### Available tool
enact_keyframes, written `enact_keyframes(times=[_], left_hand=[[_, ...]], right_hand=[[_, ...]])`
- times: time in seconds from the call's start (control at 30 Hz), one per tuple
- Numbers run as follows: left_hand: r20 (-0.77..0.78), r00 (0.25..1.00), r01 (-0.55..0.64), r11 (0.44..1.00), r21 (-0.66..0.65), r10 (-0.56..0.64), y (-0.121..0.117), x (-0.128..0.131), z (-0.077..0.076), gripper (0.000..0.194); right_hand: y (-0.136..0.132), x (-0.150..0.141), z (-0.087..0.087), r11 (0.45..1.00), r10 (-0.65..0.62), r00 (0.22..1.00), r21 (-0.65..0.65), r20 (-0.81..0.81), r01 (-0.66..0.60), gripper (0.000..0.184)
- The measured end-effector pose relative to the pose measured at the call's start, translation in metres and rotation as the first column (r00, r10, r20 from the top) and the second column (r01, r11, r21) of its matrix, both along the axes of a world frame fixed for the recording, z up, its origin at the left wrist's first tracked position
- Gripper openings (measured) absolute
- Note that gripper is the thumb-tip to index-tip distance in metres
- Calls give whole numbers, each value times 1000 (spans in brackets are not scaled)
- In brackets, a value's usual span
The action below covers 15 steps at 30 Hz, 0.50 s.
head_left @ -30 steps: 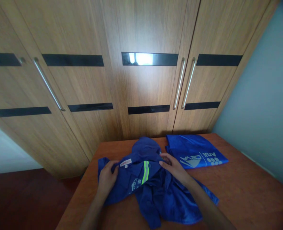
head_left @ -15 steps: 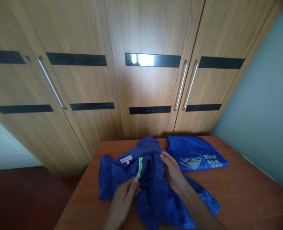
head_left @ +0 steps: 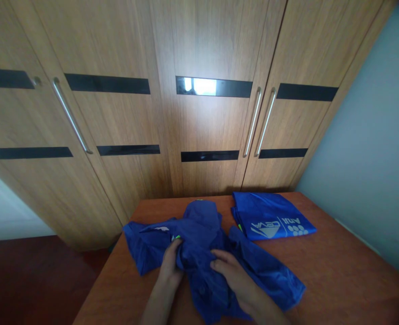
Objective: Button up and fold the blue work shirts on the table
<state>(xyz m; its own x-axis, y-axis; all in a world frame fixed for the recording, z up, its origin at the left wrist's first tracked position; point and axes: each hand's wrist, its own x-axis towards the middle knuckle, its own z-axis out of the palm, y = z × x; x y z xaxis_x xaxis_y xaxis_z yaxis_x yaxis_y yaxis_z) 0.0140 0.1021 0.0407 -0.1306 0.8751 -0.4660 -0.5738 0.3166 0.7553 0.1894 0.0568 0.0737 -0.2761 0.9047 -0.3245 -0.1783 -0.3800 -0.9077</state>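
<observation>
A crumpled dark blue jacket (head_left: 199, 230) lies on the wooden table, partly lifted and bunched in the middle. Its left sleeve end spreads toward the table's left edge, and another sleeve stretches out to the lower right. A pale label and a bit of bright green trim show among the folds. My left hand (head_left: 172, 264) is closed on the cloth near that trim, thumb on top. On the other side, my right hand (head_left: 231, 271) grips the bunched fabric with bent fingers; its thumb is partly hidden.
A folded bright blue garment (head_left: 270, 214) with grey printed lettering lies at the table's back right. Behind the table (head_left: 334, 266) stands a wooden wardrobe (head_left: 209, 122) with metal handles. A pale wall (head_left: 371, 149) rises at the right.
The jacket's opened inside has been folded over, so the label and green trim are mostly covered. My right hand has come down and left; my left hand has moved slightly left and up.
</observation>
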Motion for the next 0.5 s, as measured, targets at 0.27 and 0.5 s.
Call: enact_keyframes(times=[0.27,0.5], left_hand=[[-497,865,88,956,279,65,-7,-49,35,43],[-632,760,180,886,428,151,-10,-89,135,46]], right_hand=[[62,84,45,765,-492,871,470,-12,439,29],[81,113,127,359,-668,735,813,-119,459,31]])
